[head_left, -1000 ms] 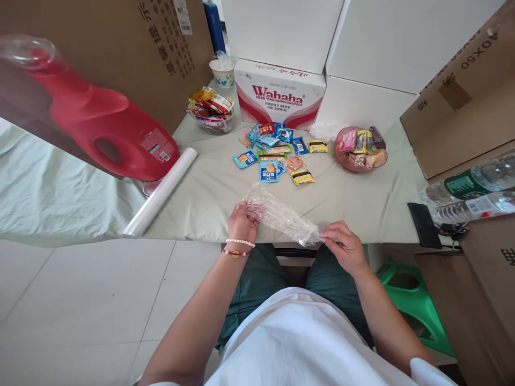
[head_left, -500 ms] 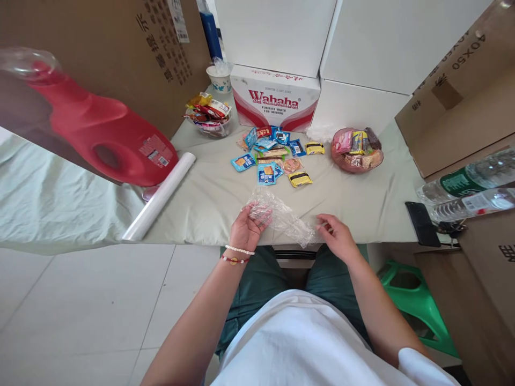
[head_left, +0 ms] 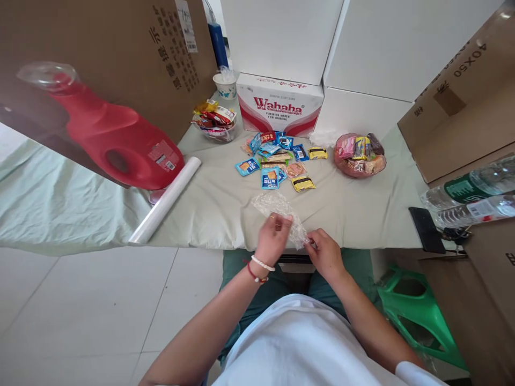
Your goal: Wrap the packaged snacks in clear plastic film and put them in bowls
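Observation:
A crumpled sheet of clear plastic film (head_left: 273, 202) lies on the cloth near the table's front edge, stretching toward my right hand. My left hand (head_left: 274, 236), with two bracelets at the wrist, is over the middle of the film, its fingers curled and thumb and fingertips pinched on it. At the film's near right end, my right hand (head_left: 325, 253) pinches its edge between thumb and forefinger. Just beyond the film is a loose pile of small packaged snacks, among them a blue packet (head_left: 270, 178) and a yellow packet (head_left: 303, 184).
A white plastic roll (head_left: 167, 201) and a large red jug (head_left: 124, 142) are at left. Behind the snacks stands a Wahaha carton (head_left: 279, 104), with a snack bowl (head_left: 356, 167) to its right. A phone (head_left: 426, 230) and bottles (head_left: 478, 185) lie far right.
My left hand has turned over and moved right along the film, from palm up to curled fingers. The right hand has shifted slightly left and down and now pinches the film's end.

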{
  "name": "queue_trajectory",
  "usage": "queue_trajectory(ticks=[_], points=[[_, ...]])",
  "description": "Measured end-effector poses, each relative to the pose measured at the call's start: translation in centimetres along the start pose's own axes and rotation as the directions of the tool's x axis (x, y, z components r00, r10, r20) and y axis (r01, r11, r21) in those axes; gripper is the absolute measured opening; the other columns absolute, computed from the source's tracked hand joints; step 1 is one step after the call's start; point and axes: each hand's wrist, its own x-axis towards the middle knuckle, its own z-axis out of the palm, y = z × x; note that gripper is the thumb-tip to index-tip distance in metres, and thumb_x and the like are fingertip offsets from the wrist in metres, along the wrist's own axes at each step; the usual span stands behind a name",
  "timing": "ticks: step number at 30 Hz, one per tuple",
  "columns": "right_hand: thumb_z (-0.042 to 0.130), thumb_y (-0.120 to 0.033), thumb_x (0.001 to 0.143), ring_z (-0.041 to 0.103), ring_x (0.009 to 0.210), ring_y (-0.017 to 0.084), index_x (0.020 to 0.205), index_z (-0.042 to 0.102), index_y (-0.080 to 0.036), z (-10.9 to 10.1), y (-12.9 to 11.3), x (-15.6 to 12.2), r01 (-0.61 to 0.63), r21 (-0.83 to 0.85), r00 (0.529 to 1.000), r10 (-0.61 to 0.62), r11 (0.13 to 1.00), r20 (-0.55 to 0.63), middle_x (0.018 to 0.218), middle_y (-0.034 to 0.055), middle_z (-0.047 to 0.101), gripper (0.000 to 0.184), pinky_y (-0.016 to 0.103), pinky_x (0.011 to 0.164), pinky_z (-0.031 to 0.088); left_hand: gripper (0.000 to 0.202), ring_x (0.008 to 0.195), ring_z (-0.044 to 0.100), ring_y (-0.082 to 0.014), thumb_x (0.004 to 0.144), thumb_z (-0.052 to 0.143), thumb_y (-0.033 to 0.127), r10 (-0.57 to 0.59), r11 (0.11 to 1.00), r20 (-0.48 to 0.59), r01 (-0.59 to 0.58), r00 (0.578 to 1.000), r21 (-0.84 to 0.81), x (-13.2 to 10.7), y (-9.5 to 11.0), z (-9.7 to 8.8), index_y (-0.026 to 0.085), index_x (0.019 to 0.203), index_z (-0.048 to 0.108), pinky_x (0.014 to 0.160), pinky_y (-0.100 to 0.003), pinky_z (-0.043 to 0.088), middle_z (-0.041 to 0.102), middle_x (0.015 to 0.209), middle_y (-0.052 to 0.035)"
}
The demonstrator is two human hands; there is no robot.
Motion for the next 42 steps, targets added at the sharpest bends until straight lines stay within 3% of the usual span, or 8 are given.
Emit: queue_trajectory(ticks=[5,12,16,21,29,34,37,42], points=[[0.063,-0.025,0.096,0.061,0.098,0.026,0.095,0.068,-0.023,0.5,-1.0,0.1,0.092,-0.026,0.996,-0.092,0.995,-0.002,0.100,0.0082,0.067,0.005,0.034,0.078,0.048,0.035,0.090,0.064,-0.0224,0.068,0.084,0.050,-0.109,0.992,0.112,0.115,0.988,-0.052,-0.8,-1.1,2.5,0.022,0.077,0.065,0.089,-0.038,0.049,0.068,0.089,-0.0049],[0.066,-0.034,0.093,0.059,0.066,0.018,0.080,0.062,-0.023,0.5,0.9,0.0,-0.112,0.309,0.993,0.097,0.944,0.064,0.077,0.0003,0.063,0.017,0.031,0.064,0.046,0.040,0.075,0.062,-0.0177,0.073,0.074,0.059,-0.226,0.934,0.129,0.252,0.966,-0.252,-0.5,-2.9,-0.3,0.022,0.077,0.058,0.073,-0.032,0.051,0.068,0.077,-0.0028],[0.063,-0.027,0.094,0.066,0.088,0.023,0.086,0.064,-0.023,0.6,-0.1,-0.1,0.086,0.288,0.996,-0.084,0.954,-0.019,0.096,0.0058,0.070,0.009,0.035,0.079,0.051,0.044,0.081,0.063,-0.0194,0.078,0.073,0.064,-0.210,0.956,0.141,0.233,0.968,-0.178,-0.9,-1.5,0.1,0.022,0.074,0.061,0.079,-0.034,0.051,0.068,0.077,-0.0029],[0.058,-0.023,0.099,0.064,0.095,0.025,0.090,0.065,-0.024,0.7,-1.7,-0.1,0.225,0.215,0.974,-0.223,0.950,-0.035,0.097,0.0077,0.071,0.011,0.037,0.084,0.051,0.026,0.099,0.069,-0.0265,0.062,0.088,0.038,-0.207,0.965,0.117,0.223,0.971,-0.140,-0.5,-1.1,1.6,0.021,0.074,0.072,0.096,-0.040,0.050,0.078,0.095,-0.0081],[0.068,-0.045,0.094,0.059,0.068,0.017,0.082,0.066,-0.023,0.3,0.5,-0.8,-0.117,0.470,0.993,0.118,0.875,0.028,0.075,0.0003,0.066,0.025,0.030,0.067,0.047,0.040,0.083,0.068,-0.0170,0.062,0.088,0.050,-0.324,0.820,0.143,0.353,0.935,-0.451,-0.7,-2.7,-1.0,0.019,0.076,0.065,0.075,-0.030,0.053,0.079,0.099,-0.0088],[0.067,-0.062,0.088,0.055,0.061,0.017,0.081,0.061,-0.023,0.2,3.3,-1.2,-0.329,0.564,0.942,0.302,0.757,0.145,0.066,-0.0018,0.059,0.040,0.029,0.060,0.047,0.046,0.099,0.071,-0.0206,0.054,0.095,0.042,-0.434,0.673,0.098,0.395,0.895,-0.625,-0.6,-2.9,-4.4,0.019,0.075,0.061,0.083,-0.034,0.059,0.078,0.098,-0.0084],[0.060,-0.067,0.090,0.060,0.066,0.019,0.084,0.065,-0.023,-1.4,4.5,-0.1,-0.338,0.451,0.940,0.275,0.826,0.202,0.070,0.0010,0.064,0.045,0.032,0.063,0.051,0.047,0.094,0.071,-0.0179,0.051,0.096,0.038,-0.447,0.713,0.004,0.359,0.894,-0.603,-0.7,-3.5,-5.4,0.018,0.073,0.060,0.082,-0.030,0.057,0.077,0.092,-0.0072],[0.076,-0.057,0.084,0.066,0.110,0.028,0.121,0.073,-0.024,-2.8,3.1,4.3,-0.059,0.162,0.989,0.036,0.985,0.143,0.121,0.0121,0.072,0.050,0.038,0.089,0.054,0.046,0.095,0.071,-0.0181,0.055,0.094,0.044,-0.362,0.802,0.020,0.322,0.932,-0.503,-1.3,-3.6,-4.3,0.018,0.074,0.061,0.082,-0.029,0.055,0.078,0.095,-0.0089]])
